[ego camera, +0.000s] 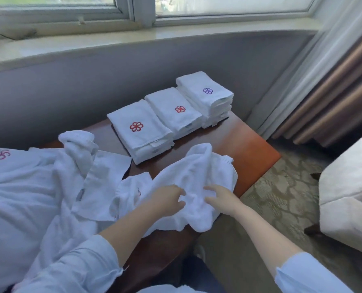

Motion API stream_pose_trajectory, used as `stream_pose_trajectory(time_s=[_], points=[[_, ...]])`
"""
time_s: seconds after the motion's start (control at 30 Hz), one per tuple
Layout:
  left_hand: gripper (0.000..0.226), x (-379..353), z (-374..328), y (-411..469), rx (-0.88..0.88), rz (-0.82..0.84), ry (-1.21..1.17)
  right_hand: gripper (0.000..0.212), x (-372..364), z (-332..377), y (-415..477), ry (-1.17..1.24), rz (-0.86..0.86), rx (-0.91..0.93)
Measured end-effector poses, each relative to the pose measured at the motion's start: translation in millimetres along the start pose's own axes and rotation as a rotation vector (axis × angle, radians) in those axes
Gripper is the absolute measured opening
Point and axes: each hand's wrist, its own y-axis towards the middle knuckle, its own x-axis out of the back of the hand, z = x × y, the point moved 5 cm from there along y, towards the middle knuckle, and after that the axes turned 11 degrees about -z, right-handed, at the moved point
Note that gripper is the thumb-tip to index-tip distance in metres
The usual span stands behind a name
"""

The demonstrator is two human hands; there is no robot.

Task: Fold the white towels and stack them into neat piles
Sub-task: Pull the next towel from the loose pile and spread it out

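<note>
White towels (139,127), red emblems

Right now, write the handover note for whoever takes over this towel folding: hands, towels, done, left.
Left hand grips the crumpled white terry towel at the near edge of the brown wooden table; right hand rests on it, fingers fairly straight.
Done: three folded piles at the far end: near red-emblem stack, middle red-emblem stack, tallest purple-emblem stack.
Left: this towel, then the unfolded white heap on the left.
</note>
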Motion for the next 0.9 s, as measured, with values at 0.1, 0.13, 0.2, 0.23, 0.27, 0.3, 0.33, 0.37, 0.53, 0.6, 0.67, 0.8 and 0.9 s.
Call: stream_pose_trajectory(time_s=[0.1, 0.13, 0.2, 0.23, 0.27, 0.3, 0.33, 0.37, 0.53, 0.6, 0.67, 0.8, 0.9], points=[[0.051, -7, -6, 2, -0.004, 0.001, -0.016, 0.062, 7, 1, 18, -0.046, -0.047, 0.044], [0.052, -7, -7, 3, 0.011, -0.016, -0.022, 0.066, 8, 3, 24, -0.053, -0.039, 0.076], [0.053, -10, -4, 10, 0.066, -0.040, -0.042, 0.074, 5, 8, 38, -0.078, -0.007, 0.143], [0.053, -12, -3, 13, 0.099, -0.042, -0.050, 0.079, 3, 7, 45, -0.089, 0.020, 0.169], [0.053, -15, -3, 17, 0.136, -0.039, -0.056, 0.083, 0, 5, 53, -0.100, 0.052, 0.187], [0.053, -19, -4, 22, 0.177, -0.031, -0.060, 0.085, -1, 1, 59, -0.121, 0.086, 0.196], [0.053, -22, -7, 28, 0.219, -0.021, -0.063, 0.087, -1, -3, 65, -0.164, 0.120, 0.206], [0.053, -24, -10, 34, 0.258, -0.013, -0.061, 0.087, 2, -7, 71, -0.234, 0.142, 0.229], [0.052, -32, -41, 74, 0.371, -0.029, -0.077, 0.086, 39, -42, 111, -0.491, 0.219, 0.292], [0.051, -34, -59, 94, 0.376, -0.059, -0.120, 0.085, 61, -58, 130, -0.548, 0.227, 0.317], [0.050, -39, -79, 113, 0.364, -0.076, -0.181, 0.085, 86, -71, 150, -0.568, 0.220, 0.321], [0.049, -48, -110, 144, 0.351, -0.106, -0.315, 0.086, 129, -95, 186, -0.599, 0.220, 0.300], [0.043, -45, -117, 155, 0.411, -0.213, -0.347, 0.078, 153, -95, 206, -0.608, 0.167, 0.286]])
